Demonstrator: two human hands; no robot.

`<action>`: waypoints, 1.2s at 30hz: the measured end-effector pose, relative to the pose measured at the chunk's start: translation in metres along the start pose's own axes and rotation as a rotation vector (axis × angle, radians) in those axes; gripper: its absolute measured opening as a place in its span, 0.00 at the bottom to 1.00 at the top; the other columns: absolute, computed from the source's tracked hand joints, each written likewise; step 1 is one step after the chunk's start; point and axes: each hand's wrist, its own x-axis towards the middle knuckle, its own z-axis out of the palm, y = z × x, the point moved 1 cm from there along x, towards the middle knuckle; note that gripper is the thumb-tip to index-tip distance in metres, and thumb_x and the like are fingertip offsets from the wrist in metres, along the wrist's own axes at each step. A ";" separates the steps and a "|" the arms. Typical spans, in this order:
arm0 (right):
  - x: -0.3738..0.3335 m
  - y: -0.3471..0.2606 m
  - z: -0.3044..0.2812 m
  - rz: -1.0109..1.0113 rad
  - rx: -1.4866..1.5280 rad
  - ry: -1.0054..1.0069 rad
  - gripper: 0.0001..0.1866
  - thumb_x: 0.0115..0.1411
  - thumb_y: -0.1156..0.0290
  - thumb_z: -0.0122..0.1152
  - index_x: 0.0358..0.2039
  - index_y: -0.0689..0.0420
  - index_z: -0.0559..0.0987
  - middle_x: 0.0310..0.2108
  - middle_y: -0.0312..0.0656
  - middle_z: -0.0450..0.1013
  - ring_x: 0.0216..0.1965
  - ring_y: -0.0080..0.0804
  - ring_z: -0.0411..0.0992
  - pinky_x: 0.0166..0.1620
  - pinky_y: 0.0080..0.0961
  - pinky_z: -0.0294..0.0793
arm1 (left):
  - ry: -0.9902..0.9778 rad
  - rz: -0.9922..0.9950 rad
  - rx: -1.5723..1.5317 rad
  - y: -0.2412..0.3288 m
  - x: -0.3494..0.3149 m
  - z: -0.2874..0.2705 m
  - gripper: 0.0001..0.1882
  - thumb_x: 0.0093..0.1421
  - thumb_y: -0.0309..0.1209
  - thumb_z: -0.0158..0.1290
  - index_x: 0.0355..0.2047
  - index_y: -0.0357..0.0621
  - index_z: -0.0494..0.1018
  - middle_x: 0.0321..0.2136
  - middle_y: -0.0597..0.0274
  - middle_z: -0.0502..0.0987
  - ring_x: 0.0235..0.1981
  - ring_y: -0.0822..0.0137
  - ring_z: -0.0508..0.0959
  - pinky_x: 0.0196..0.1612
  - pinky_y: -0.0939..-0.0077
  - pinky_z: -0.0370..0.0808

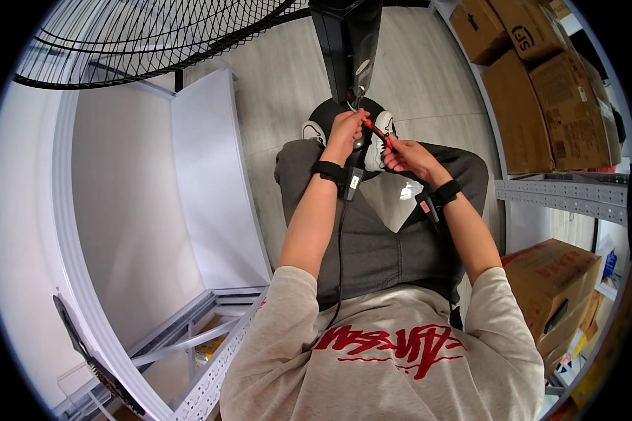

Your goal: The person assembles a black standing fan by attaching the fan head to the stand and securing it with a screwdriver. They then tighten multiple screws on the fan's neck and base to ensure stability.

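A slim red-and-black tool with a screwdriver-like handle (378,132) slants between my two hands at the foot of a black column (333,52). My right hand (409,158) has its fingers closed around the tool's near end. At the far end, my left hand (347,133) is closed, fingertips pinched together beside the tool's tip and some thin wires (356,97) at the column's lower end. Exactly what the left fingertips grip is too small to make out. A glossy, pointed grey panel (395,200) lies across my lap, below the right hand.
A black wire fan guard (168,42) spans the upper left. White shelving (207,175) stands at left. Cardboard boxes (516,105) fill a metal rack (569,198) at right, with another box (551,277) lower down. Both wrists wear black straps with small devices; a cable (341,252) runs along my lap.
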 end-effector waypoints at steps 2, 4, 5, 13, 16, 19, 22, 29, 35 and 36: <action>0.000 0.006 0.000 -0.070 0.013 0.088 0.23 0.65 0.46 0.48 0.33 0.55 0.74 0.26 0.33 0.74 0.25 0.18 0.71 0.29 0.14 0.71 | 0.010 -0.006 0.001 0.001 0.000 0.001 0.11 0.65 0.35 0.51 0.32 0.40 0.75 0.19 0.76 0.63 0.17 0.83 0.58 0.18 0.86 0.53; 0.000 0.009 0.005 -0.144 -0.020 0.165 0.23 0.65 0.45 0.49 0.33 0.55 0.74 0.26 0.32 0.73 0.24 0.17 0.70 0.29 0.13 0.69 | 0.024 -0.010 0.006 0.002 0.000 0.002 0.11 0.65 0.35 0.50 0.32 0.40 0.74 0.19 0.76 0.63 0.17 0.83 0.58 0.18 0.86 0.53; -0.001 0.010 0.010 -0.183 -0.059 0.202 0.23 0.65 0.45 0.49 0.33 0.54 0.74 0.25 0.31 0.73 0.24 0.16 0.69 0.28 0.13 0.68 | 0.019 0.001 0.015 0.002 0.000 0.001 0.12 0.65 0.35 0.50 0.32 0.39 0.75 0.19 0.75 0.63 0.17 0.83 0.58 0.18 0.86 0.53; -0.002 0.007 0.013 0.039 0.190 0.016 0.22 0.67 0.46 0.45 0.33 0.54 0.72 0.24 0.30 0.70 0.23 0.16 0.65 0.27 0.13 0.64 | 0.049 0.005 0.033 0.004 -0.003 0.002 0.11 0.65 0.35 0.50 0.31 0.40 0.74 0.18 0.75 0.63 0.17 0.83 0.58 0.18 0.86 0.53; 0.003 0.015 0.011 -0.074 0.206 0.086 0.23 0.67 0.46 0.44 0.33 0.54 0.73 0.22 0.29 0.68 0.22 0.16 0.64 0.26 0.14 0.64 | 0.049 0.012 0.024 0.005 -0.004 0.006 0.11 0.65 0.34 0.50 0.32 0.39 0.75 0.18 0.75 0.63 0.17 0.82 0.58 0.18 0.85 0.54; 0.003 0.012 0.017 -0.139 0.119 0.198 0.23 0.67 0.46 0.43 0.32 0.54 0.73 0.21 0.28 0.68 0.22 0.16 0.64 0.25 0.15 0.64 | 0.065 0.010 0.016 0.003 -0.001 0.001 0.11 0.65 0.34 0.51 0.31 0.39 0.75 0.18 0.75 0.63 0.17 0.82 0.58 0.18 0.85 0.54; -0.003 0.008 0.023 -0.109 0.130 0.224 0.22 0.68 0.48 0.44 0.32 0.54 0.73 0.20 0.29 0.68 0.22 0.16 0.64 0.25 0.14 0.63 | 0.043 0.034 0.000 0.002 0.000 -0.001 0.10 0.64 0.33 0.51 0.31 0.39 0.75 0.18 0.75 0.62 0.16 0.82 0.58 0.18 0.86 0.53; -0.002 0.011 0.017 -0.056 0.176 0.109 0.21 0.67 0.49 0.46 0.31 0.55 0.73 0.22 0.29 0.69 0.22 0.16 0.65 0.25 0.14 0.63 | 0.051 0.020 0.005 0.002 0.001 -0.001 0.10 0.64 0.33 0.51 0.33 0.38 0.75 0.18 0.76 0.62 0.17 0.83 0.58 0.17 0.86 0.54; -0.009 0.005 0.027 -0.108 0.184 0.219 0.22 0.68 0.49 0.45 0.30 0.55 0.73 0.22 0.30 0.69 0.21 0.16 0.64 0.24 0.14 0.62 | 0.054 0.038 -0.002 0.001 0.002 -0.005 0.10 0.64 0.32 0.52 0.33 0.37 0.75 0.19 0.75 0.63 0.17 0.83 0.59 0.17 0.86 0.54; -0.011 0.002 0.029 -0.070 0.206 0.195 0.21 0.68 0.50 0.45 0.30 0.55 0.73 0.22 0.29 0.69 0.21 0.16 0.64 0.24 0.14 0.62 | 0.059 0.042 -0.008 0.001 0.003 -0.005 0.09 0.63 0.32 0.52 0.33 0.37 0.75 0.18 0.76 0.63 0.17 0.83 0.59 0.17 0.86 0.53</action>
